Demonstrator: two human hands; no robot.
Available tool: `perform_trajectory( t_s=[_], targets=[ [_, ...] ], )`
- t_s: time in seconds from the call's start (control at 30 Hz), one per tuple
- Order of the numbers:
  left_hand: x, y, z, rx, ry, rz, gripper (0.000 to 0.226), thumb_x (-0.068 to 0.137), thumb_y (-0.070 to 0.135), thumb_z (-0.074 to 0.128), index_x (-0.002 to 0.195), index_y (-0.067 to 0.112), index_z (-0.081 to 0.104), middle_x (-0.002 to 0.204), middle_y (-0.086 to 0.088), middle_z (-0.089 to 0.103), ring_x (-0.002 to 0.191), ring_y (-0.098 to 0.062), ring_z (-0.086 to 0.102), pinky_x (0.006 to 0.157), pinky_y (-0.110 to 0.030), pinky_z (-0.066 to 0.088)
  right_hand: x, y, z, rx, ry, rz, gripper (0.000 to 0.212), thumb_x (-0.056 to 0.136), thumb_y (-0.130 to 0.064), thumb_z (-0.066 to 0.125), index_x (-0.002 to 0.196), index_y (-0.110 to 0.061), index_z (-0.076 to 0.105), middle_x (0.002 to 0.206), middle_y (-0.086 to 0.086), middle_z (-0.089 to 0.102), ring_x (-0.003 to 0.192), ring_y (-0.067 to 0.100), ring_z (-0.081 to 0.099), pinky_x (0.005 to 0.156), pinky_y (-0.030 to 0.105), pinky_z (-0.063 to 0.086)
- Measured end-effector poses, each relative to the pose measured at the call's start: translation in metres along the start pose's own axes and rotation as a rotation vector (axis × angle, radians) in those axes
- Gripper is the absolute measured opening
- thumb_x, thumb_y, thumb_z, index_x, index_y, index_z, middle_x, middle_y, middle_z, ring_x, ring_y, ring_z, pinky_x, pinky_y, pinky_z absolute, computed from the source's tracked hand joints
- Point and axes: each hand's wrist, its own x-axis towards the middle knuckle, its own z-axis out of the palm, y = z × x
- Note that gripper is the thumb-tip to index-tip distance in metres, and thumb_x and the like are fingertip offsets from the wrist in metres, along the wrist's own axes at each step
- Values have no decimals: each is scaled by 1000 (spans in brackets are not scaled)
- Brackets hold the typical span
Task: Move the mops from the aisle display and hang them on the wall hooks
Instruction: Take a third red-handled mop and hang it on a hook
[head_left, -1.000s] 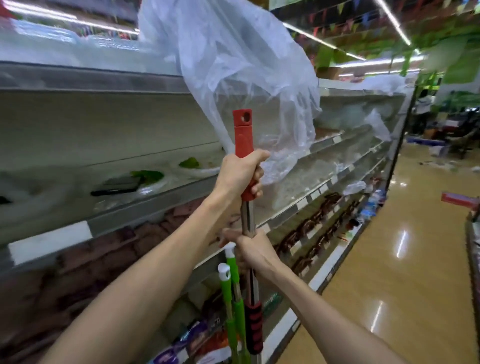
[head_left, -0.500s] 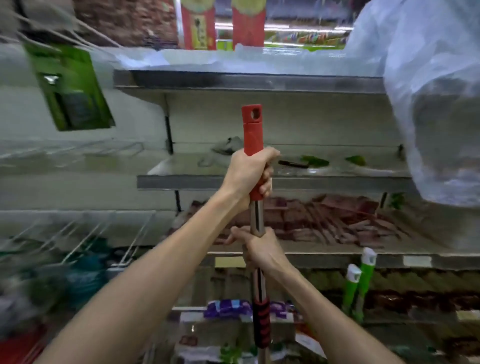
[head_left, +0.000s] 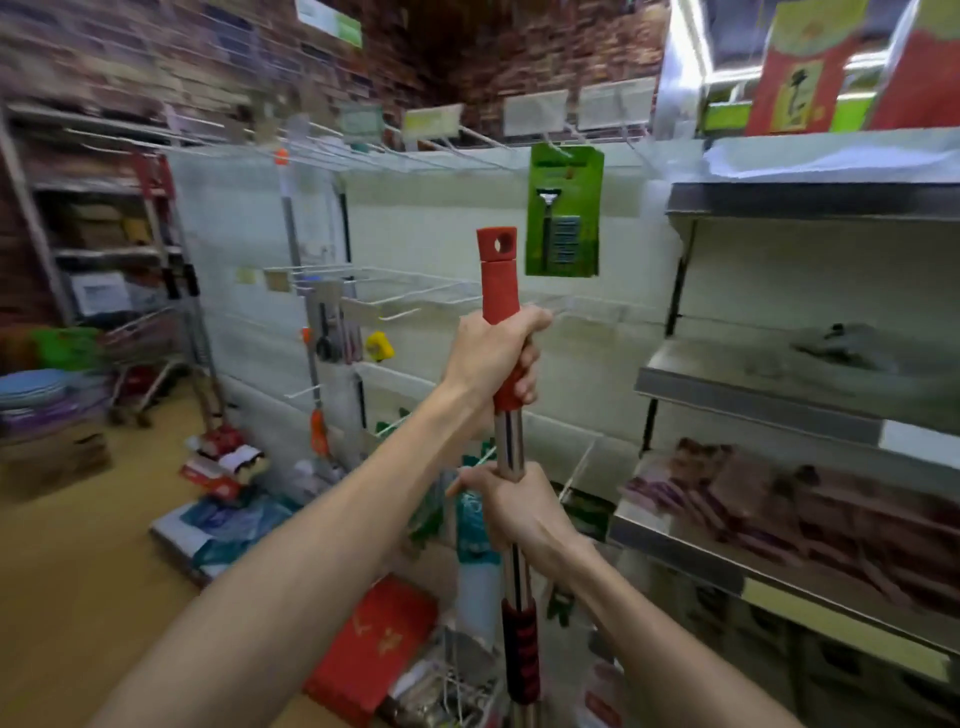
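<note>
I hold a mop handle (head_left: 500, 270) upright in front of me: a steel pole with a red grip on top that has a hanging hole, and a red-black collar lower down. My left hand (head_left: 491, 358) grips the lower part of the red grip. My right hand (head_left: 514, 506) grips the steel pole just beneath. The mop head is out of view below. White wire wall hooks (head_left: 410, 296) stick out of the pale panel behind the handle. Another mop (head_left: 293, 244) with an orange tip hangs against that panel at the left.
A green razor pack (head_left: 565, 210) hangs from an upper hook. Metal shelves (head_left: 769, 400) with packaged goods stand at the right. Red boxes (head_left: 371, 644) and bagged goods lie on the floor below. A wire rack (head_left: 124, 270) and stacked basins (head_left: 31, 392) stand at the left.
The view has swung left from the shelf aisle to the hook panel. Both hands keep the same hold on the upright mop handle.
</note>
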Motion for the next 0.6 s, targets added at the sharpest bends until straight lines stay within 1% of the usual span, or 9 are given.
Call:
perform_trajectory(
  t_s=[0.07, 0.13, 0.2, 0.23, 0.27, 0.33, 0.43, 0.53, 0.6],
  targets=[
    [-1, 15, -42, 18, 52, 14, 29, 93, 12, 62, 70, 17, 46, 46, 2, 36, 30, -13, 33, 39, -22, 30, 14, -12, 40, 8, -55, -23, 28, 91, -28, 66, 73, -10, 78, 49, 7, 50, 43, 21, 44, 49, 29, 36],
    [-1, 28, -85, 29, 100, 34, 30, 94, 11, 62, 70, 16, 45, 46, 1, 35, 29, -14, 32, 39, -22, 30, 30, -22, 82, 2, -91, -39, 27, 87, -27, 66, 72, -7, 77, 49, 7, 45, 42, 20, 40, 47, 28, 32],
    [1, 38, -129, 41, 137, 57, 32, 93, 13, 63, 69, 17, 44, 45, 2, 35, 29, -14, 33, 39, -23, 31, 45, -32, 125, -1, -120, -50, 35, 81, -31, 68, 84, 4, 74, 49, 5, 45, 42, 18, 41, 48, 28, 32],
    [1, 43, -151, 49, 153, 67, 32, 93, 13, 64, 69, 17, 44, 45, 2, 36, 29, -14, 33, 39, -23, 32, 52, -37, 146, -4, -139, -53, 39, 80, -33, 67, 88, 5, 73, 52, 7, 47, 43, 18, 42, 49, 29, 34],
    [2, 48, -173, 56, 172, 76, 30, 93, 14, 64, 70, 17, 44, 45, 3, 36, 30, -14, 34, 39, -24, 32, 57, -43, 166, -9, -163, -57, 39, 81, -33, 67, 89, 4, 73, 56, 10, 49, 45, 20, 43, 51, 30, 36],
    [1, 59, -216, 65, 218, 95, 28, 93, 14, 65, 72, 16, 47, 45, 3, 37, 30, -14, 34, 40, -24, 32, 68, -55, 207, -10, -214, -76, 32, 86, -29, 66, 88, 2, 75, 57, 13, 48, 48, 22, 44, 52, 31, 38],
    [-1, 76, -275, 92, 303, 137, 29, 94, 15, 67, 72, 16, 46, 45, 2, 39, 32, -15, 36, 40, -25, 35, 86, -73, 263, -7, -262, -96, 30, 87, -25, 66, 88, 3, 76, 49, 6, 47, 42, 18, 45, 43, 23, 38],
    [4, 94, -328, 150, 364, 201, 25, 92, 21, 71, 78, 15, 51, 49, 3, 47, 37, -16, 43, 44, -28, 40, 103, -93, 313, -2, -326, -110, 30, 86, -26, 67, 88, 2, 75, 38, -8, 46, 42, 15, 47, 47, 25, 40],
    [11, 106, -360, 193, 402, 235, 25, 90, 25, 74, 81, 14, 53, 54, 3, 51, 41, -16, 46, 47, -30, 42, 117, -108, 342, 8, -361, -121, 26, 85, -23, 68, 84, 2, 76, 36, -9, 47, 39, 13, 46, 47, 25, 40]
  ],
)
